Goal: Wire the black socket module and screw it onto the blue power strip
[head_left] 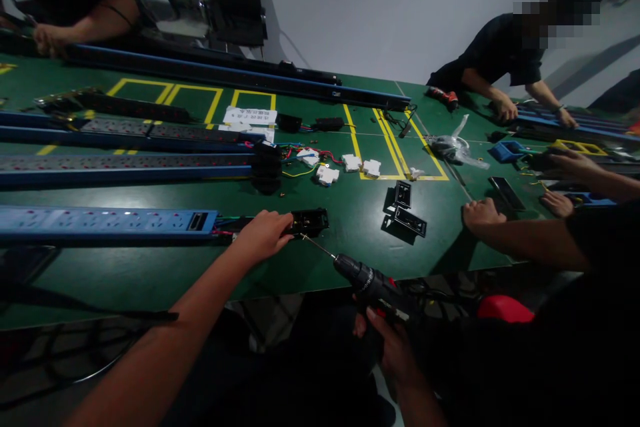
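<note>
My left hand (265, 235) is closed on a black end housing (313, 220) at the right end of a long blue power strip (125, 221). Coloured wires join the housing to the strip. In my right hand (383, 333) is a black power drill (373, 283), gripped by its handle. The drill's long bit points up and left, its tip beside the housing's lower edge near my left fingers. Two black plastic frames (410, 220) lie to the right of the housing.
Behind are more long strips (125, 170), white socket modules (327, 175) with wires, and a plastic bag (457, 147). Other people work at the far left, far right and close on my right, where a forearm (530, 237) rests on the green table (350, 203).
</note>
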Available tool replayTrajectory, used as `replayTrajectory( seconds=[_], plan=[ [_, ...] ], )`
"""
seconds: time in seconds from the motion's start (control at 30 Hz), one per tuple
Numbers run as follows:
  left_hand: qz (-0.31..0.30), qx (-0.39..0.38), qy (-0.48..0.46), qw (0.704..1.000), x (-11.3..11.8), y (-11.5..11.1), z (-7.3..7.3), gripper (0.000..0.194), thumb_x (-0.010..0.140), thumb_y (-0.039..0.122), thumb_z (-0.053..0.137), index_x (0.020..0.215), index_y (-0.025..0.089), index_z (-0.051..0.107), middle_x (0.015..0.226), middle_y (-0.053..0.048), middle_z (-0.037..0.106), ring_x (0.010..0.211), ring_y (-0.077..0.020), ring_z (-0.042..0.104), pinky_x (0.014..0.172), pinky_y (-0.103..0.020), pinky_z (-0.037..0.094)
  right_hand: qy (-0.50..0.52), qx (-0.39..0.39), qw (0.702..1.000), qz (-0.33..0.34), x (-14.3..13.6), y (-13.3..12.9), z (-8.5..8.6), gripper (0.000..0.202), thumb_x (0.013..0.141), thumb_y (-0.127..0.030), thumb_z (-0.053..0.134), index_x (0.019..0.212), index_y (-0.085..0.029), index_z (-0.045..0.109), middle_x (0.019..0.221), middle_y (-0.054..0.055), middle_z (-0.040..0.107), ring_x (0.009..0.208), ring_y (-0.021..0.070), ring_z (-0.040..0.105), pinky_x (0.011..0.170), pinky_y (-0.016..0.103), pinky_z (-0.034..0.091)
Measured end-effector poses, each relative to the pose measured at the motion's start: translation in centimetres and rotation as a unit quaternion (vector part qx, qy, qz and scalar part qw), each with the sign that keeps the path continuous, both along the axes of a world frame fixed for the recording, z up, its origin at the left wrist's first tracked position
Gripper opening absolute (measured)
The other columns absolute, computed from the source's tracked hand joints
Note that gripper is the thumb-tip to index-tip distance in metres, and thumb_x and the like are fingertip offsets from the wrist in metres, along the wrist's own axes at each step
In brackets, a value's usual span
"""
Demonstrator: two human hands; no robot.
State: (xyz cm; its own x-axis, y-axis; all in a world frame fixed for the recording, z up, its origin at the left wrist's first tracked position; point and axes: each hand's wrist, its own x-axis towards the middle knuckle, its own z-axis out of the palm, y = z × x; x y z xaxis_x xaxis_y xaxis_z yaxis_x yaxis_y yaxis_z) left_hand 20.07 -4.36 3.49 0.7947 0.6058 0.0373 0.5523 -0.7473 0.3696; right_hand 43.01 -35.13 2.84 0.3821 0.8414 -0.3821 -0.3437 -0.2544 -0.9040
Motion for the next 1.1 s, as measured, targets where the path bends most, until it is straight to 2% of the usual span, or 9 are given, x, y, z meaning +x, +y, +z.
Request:
replayTrajectory(
  seconds=[0.1,0.2,0.37,0.5,0.6,0.77,0.87,0.97,1.1],
  plan=[
    [-0.011,0.002,0.014,1.0,-0.1,-0.2,0.4,0.014,0.093,0.035,0.063,0.102,0.024,0.062,0.091,-0.01,0.068,0.083,-0.0298,0.059,0.077,-0.04,0.039,0.042,-0.012,0.999,0.002,0.1,-0.1,-0.1,0.04,0.091,-0.052,0.075,0.115,-0.02,0.078,0.07,0.003,0.067,0.068,0.0197,0.062,0.073,0.035,0.051],
    [-0.01,0.014,0.021,1.0,0.0,-0.4,0.7,0.012,0.092,0.031,0.062,0.101,0.024,0.062,0.09,-0.01,0.067,0.081,-0.0281,0.058,0.073,-0.038,0.038,0.044,-0.002,0.999,-0.002,0.1,0.0,-0.1,0.043,0.091,-0.052,0.076,0.116,-0.018,0.077,0.07,0.003,0.066,0.067,0.0192,0.061,0.073,0.035,0.051],
    [-0.013,0.027,0.02,0.999,-0.1,0.0,1.7,0.01,0.095,0.032,0.063,0.098,0.022,0.067,0.092,-0.01,0.068,0.091,-0.0287,0.058,0.08,-0.039,0.038,0.034,0.011,0.999,0.008,0.2,0.5,0.2,0.044,0.09,-0.051,0.076,0.118,-0.018,0.077,0.07,0.003,0.067,0.067,0.0195,0.061,0.072,0.036,0.052],
    [-0.031,0.047,0.024,0.998,-0.9,-0.2,2.7,0.013,0.097,0.033,0.062,0.098,0.023,0.072,0.092,-0.009,0.067,0.096,-0.0302,0.054,0.085,-0.041,0.036,0.033,0.042,0.998,0.014,0.2,2.1,1.2,0.043,0.09,-0.049,0.075,0.119,-0.017,0.076,0.067,0.003,0.065,0.065,0.0197,0.06,0.069,0.036,0.053],
    [-0.037,0.04,0.015,0.998,-1.3,-0.8,2.8,0.013,0.096,0.032,0.063,0.096,0.024,0.073,0.095,-0.01,0.067,0.099,-0.0307,0.053,0.088,-0.043,0.036,0.039,0.064,0.997,-0.002,-0.1,4.7,2.2,0.042,0.089,-0.049,0.075,0.118,-0.018,0.076,0.065,0.001,0.062,0.063,0.0184,0.057,0.072,0.038,0.055],
    [-0.015,0.05,0.054,0.997,-0.4,-2.0,2.5,0.011,0.091,0.026,0.065,0.096,0.02,0.072,0.105,-0.014,0.07,0.1,-0.031,0.056,0.09,-0.046,0.038,0.076,0.138,0.988,0.002,-1.1,10.9,3.7,0.041,0.091,-0.05,0.072,0.117,-0.019,0.074,0.065,-0.002,0.061,0.064,0.0169,0.059,0.097,0.046,0.056],
    [-0.006,0.077,0.071,0.994,0.1,-2.4,2.5,0.016,0.084,0.016,0.065,0.098,0.018,0.074,0.105,-0.017,0.074,0.108,-0.0351,0.057,0.091,-0.05,0.037,0.106,0.176,0.979,-0.01,-2.2,15.1,4.2,0.038,0.089,-0.048,0.075,0.115,-0.02,0.074,0.067,-0.002,0.059,0.083,0.0214,0.069,0.106,0.046,0.053],
    [-0.004,0.114,0.081,0.99,0.2,-2.6,2.5,0.024,0.08,0.013,0.065,0.102,0.015,0.075,0.113,-0.022,0.074,0.123,-0.0424,0.053,0.093,-0.054,0.036,0.135,0.202,0.97,-0.023,-3.7,18.8,4.0,0.038,0.087,-0.048,0.078,0.112,-0.02,0.073,0.068,-0.001,0.059,0.104,0.0258,0.071,0.107,0.045,0.053],
    [0.015,0.09,0.086,0.992,-0.2,-2.2,2.5,0.028,0.088,0.015,0.06,0.112,0.013,0.074,0.102,-0.022,0.075,0.108,-0.0392,0.061,0.087,-0.05,0.039,0.161,0.206,0.965,-0.019,-5.5,22.4,3.0,0.038,0.086,-0.045,0.079,0.114,-0.021,0.072,0.074,-0.002,0.065,0.093,0.0206,0.071,0.1,0.039,0.055]
  ],
)
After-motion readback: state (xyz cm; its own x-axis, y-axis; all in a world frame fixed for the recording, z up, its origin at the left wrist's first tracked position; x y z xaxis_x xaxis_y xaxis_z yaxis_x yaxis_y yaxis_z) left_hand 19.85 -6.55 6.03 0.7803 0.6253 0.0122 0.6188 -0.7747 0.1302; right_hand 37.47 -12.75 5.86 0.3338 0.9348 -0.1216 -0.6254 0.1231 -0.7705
